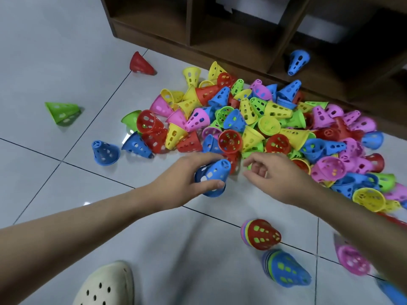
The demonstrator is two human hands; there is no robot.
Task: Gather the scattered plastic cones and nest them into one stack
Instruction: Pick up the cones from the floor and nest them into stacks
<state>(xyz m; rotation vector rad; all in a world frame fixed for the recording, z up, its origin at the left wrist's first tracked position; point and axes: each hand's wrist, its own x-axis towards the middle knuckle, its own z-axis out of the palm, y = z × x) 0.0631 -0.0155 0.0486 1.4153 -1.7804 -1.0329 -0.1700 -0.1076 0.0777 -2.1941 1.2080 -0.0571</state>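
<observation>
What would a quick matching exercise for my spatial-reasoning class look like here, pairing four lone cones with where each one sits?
Cones:
1. blue cone
2. red cone
3. green cone
4. second blue cone

Places:
A. on the wooden shelf
B. on its side on the tiled floor, far left of the pile
C. gripped by the left hand
D. standing on the floor, left of the shelf

Pairs: 1-C, 2-D, 3-B, 4-A
</observation>
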